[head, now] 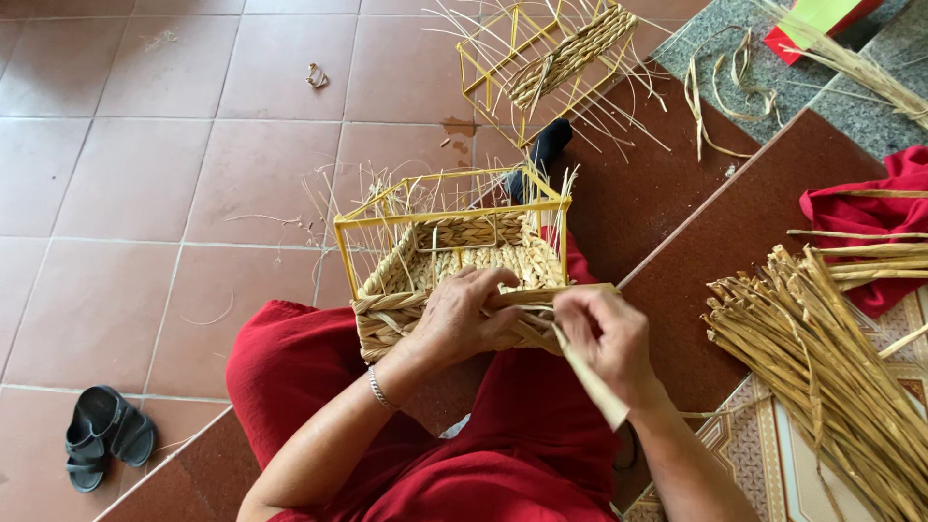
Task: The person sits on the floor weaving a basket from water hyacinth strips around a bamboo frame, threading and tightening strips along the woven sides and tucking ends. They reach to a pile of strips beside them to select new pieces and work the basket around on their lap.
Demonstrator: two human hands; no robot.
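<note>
Hands are working a half-woven straw basket on a rectangular yellow wire frame (454, 261): your left hand (462, 319) is gripping its braided rim, your right hand (601, 333) pinching a flat tan straw strip (590, 377).

The scene is bright with soft, even daylight; where it comes from I cannot tell. Shadows are weak and short: a faint one lies under the basket (454, 261) and beside the sandals (104, 435) on the tiled floor (126, 174). No strong glare, only a mild shine on the tiles. The centre is sharp, and the fibres of the straw bundle (831, 358) are clear. The right hand (604, 333) is slightly soft. The wide lens bends the tile lines a little near the edges
</note>
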